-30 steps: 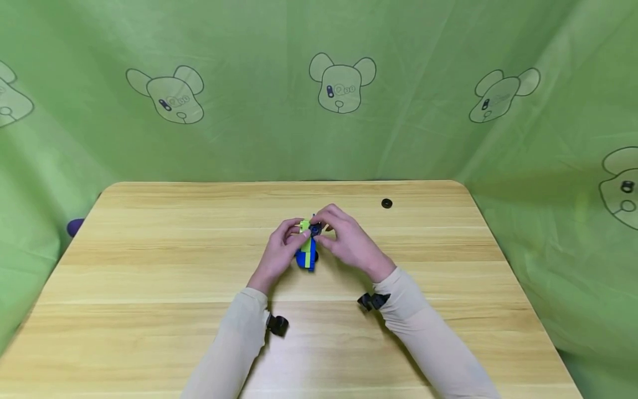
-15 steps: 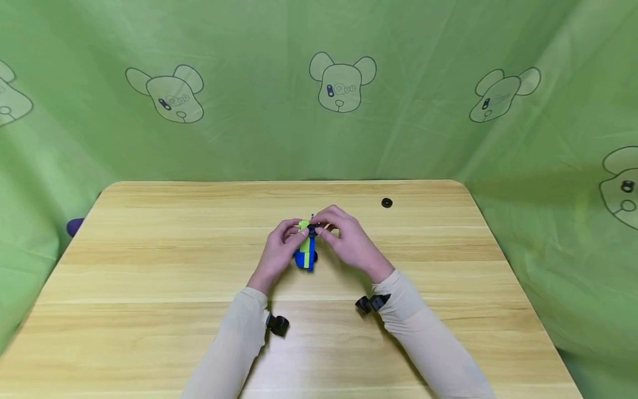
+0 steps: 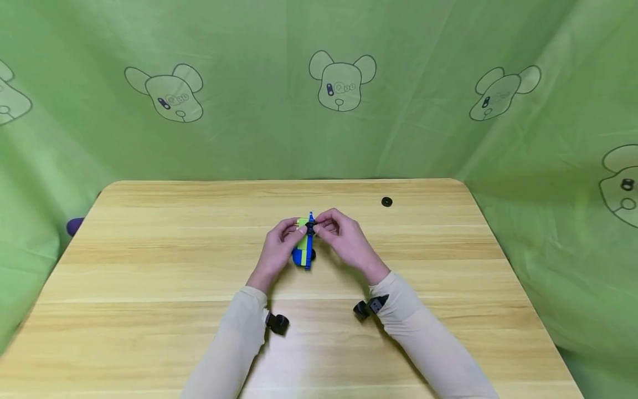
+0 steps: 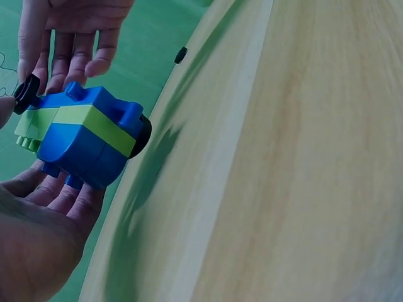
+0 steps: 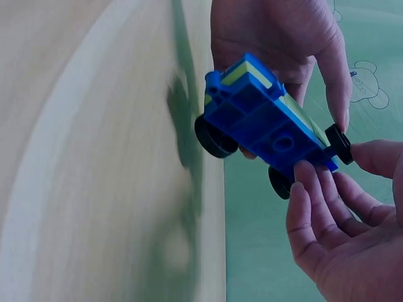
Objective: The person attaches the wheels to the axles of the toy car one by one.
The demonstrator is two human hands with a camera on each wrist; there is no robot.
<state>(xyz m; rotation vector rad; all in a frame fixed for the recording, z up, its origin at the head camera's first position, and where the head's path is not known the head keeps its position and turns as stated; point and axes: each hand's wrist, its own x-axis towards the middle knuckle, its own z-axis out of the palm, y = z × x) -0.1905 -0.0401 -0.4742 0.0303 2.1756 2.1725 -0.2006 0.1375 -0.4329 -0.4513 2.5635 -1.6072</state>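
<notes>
A blue and lime-green toy car point(image 3: 303, 252) built of blocks is held off the table, tilted on its side. My left hand point(image 3: 277, 246) grips its body, fingers underneath; the thumb touches a black wheel point(image 5: 340, 143) at one end. My right hand point(image 3: 345, 238) has its thumb against that same wheel, while its other fingertips touch the blue underside point(image 5: 267, 126). Whether the wheel is fully on its axle cannot be made out. Two more black wheels show on the car in the right wrist view, one of them the near-end wheel point(image 5: 216, 137).
A loose black wheel point(image 3: 386, 201) lies near the back right of the wooden table point(image 3: 159, 277). Green curtain point(image 3: 249, 138) hangs behind the table. Something purple point(image 3: 75, 226) pokes out beyond its left edge.
The toy car has turned and shifted slightly left, so its blue edge shows more. My right hand has moved a little left and down with its thumb on the wheel. The loose wheel stays put.
</notes>
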